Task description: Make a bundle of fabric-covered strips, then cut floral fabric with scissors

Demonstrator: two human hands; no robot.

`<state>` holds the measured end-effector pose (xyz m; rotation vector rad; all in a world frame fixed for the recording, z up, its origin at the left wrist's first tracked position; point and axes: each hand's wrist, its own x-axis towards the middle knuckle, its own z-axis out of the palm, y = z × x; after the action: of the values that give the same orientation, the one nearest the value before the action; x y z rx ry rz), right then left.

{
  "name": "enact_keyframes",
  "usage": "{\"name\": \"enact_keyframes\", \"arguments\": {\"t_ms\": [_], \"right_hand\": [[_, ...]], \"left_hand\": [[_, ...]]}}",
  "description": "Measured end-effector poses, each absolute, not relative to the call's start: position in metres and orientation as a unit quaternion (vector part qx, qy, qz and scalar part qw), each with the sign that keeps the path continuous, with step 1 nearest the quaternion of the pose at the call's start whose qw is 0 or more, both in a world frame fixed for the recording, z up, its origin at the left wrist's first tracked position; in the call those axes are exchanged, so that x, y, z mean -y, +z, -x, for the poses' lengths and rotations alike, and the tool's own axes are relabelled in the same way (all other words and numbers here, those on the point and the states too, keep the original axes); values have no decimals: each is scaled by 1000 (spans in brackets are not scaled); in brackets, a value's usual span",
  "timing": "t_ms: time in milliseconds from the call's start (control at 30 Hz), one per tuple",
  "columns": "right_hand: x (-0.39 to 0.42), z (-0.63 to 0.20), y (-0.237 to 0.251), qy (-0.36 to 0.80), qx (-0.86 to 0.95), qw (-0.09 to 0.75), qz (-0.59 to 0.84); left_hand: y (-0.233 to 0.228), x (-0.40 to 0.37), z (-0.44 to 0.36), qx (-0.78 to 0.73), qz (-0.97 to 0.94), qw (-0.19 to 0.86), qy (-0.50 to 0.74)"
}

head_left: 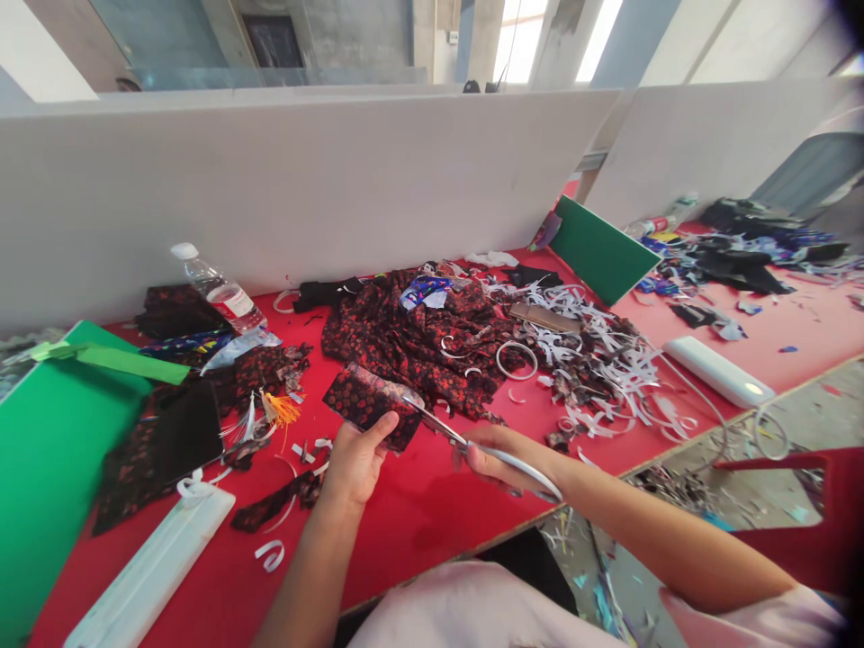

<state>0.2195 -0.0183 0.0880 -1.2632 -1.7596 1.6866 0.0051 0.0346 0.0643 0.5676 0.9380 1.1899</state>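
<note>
No writing can be read anywhere: the plastic water bottle [220,290] at the far left of the worktop [418,513] carries a pale label with a red band, but its print is too small to make out.

The left hand [355,461] holds a small, roughly square fabric swatch [368,400], black with a dense red flower print, soft and limp; its fingers pinch the near edge, thumb on top. The swatch is held just above the red worktop, near its front middle. The right hand [503,457] grips a pair of scissors [472,444] with pale handles, fingers closed through the loops; the slim metal blades point left and far, and they meet the right edge of the swatch.

Beyond the swatch lies a crumpled heap of the same printed cloth [418,337]. To its right spreads a tangle of white curled strips [600,360], thin and ribbon-like, with a few white rings among them. A long white rounded bar [719,371] rests near the right edge. At the left lie a flat green board [47,459], a dark rectangular piece [185,432], an orange tassel [282,409] and a pale ridged strip [152,571]. A second green board [598,247] leans against the grey partition [303,180] at the far side.
</note>
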Motion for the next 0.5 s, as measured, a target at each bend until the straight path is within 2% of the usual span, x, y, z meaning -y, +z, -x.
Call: {"name": "enact_keyframes", "arguments": {"t_ms": [500], "right_hand": [[17,-218,77,533,685,210,450]], "left_hand": [[67,-32,-6,-412,-249,701,526]]}}
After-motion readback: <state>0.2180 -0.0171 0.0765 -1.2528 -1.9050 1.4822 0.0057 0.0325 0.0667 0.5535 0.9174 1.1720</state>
